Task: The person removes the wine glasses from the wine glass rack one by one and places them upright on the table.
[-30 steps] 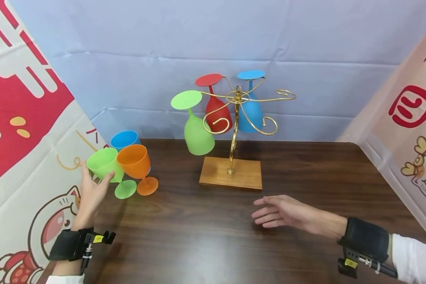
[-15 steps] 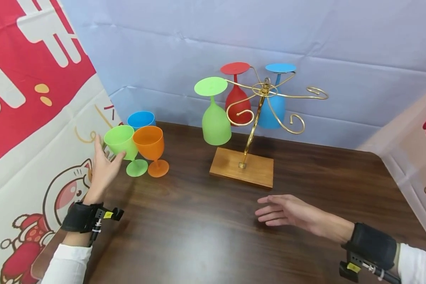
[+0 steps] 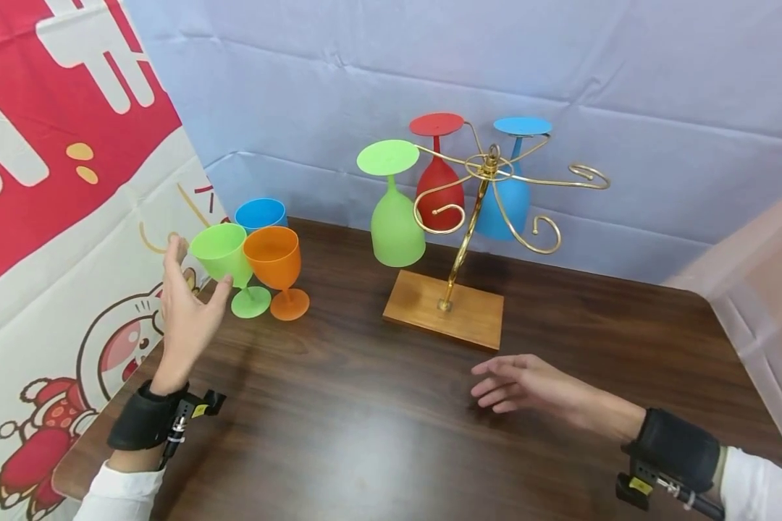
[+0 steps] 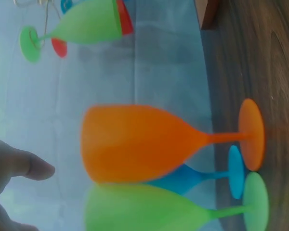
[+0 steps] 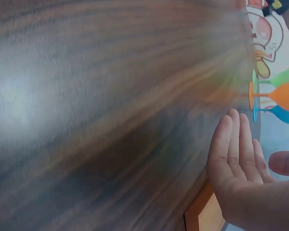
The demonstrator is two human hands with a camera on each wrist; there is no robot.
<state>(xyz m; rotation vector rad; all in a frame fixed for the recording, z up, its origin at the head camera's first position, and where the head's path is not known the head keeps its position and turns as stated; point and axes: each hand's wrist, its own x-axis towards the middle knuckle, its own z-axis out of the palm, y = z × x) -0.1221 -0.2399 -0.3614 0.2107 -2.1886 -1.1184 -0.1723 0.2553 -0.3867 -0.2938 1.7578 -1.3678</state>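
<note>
My left hand [image 3: 192, 318] is beside a green goblet [image 3: 220, 250], thumb and fingers spread. In the left wrist view the thumb [image 4: 36, 166] is apart from the cups. An orange goblet [image 3: 274, 264] stands upright close against the green one, and a blue goblet [image 3: 261, 214] is partly hidden behind them. My right hand [image 3: 528, 387] is held over the table in front of the stand, holding nothing, its fingers extended in the right wrist view. A gold wire stand [image 3: 472, 224] carries upside-down goblets: green [image 3: 396, 228], red [image 3: 439, 189] and blue [image 3: 508, 202].
The stand rises from a wooden base [image 3: 444, 307] on the dark wooden table [image 3: 339, 405]. Some of its curled hooks [image 3: 547, 235] bear no goblet. A printed cloth [image 3: 59, 289] borders the left side, and a pale blue cloth [image 3: 365, 79] covers the back.
The head view has turned, shifting the scene right and up. My left hand has drawn slightly away from the green goblet, leftward. The standing goblets keep their places; the right hand stays nearly still.
</note>
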